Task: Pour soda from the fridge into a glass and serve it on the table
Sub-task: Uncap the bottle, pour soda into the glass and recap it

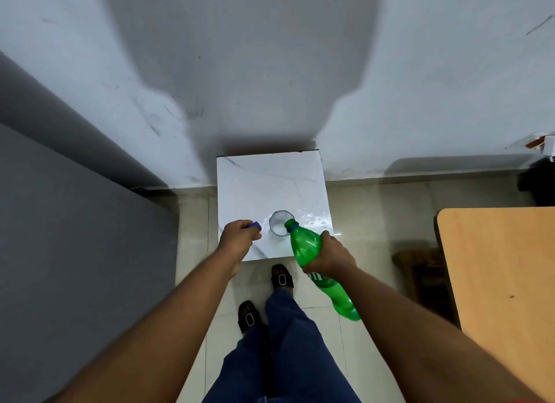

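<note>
A clear glass (279,222) stands on a small white marble table (264,180) near its front edge. My right hand (332,255) grips a green soda bottle (306,246) around its middle. The bottle is tilted, its open mouth resting over the glass rim. I cannot tell whether liquid is flowing. My left hand (238,234) rests on the table left of the glass, closed on the blue bottle cap (255,225).
A grey fridge side (75,237) fills the left. A wooden table (507,282) stands at the right, with a dark stool (420,267) beside it. The white wall (270,72) is just behind the marble table. My legs and sandals are on the tiled floor below.
</note>
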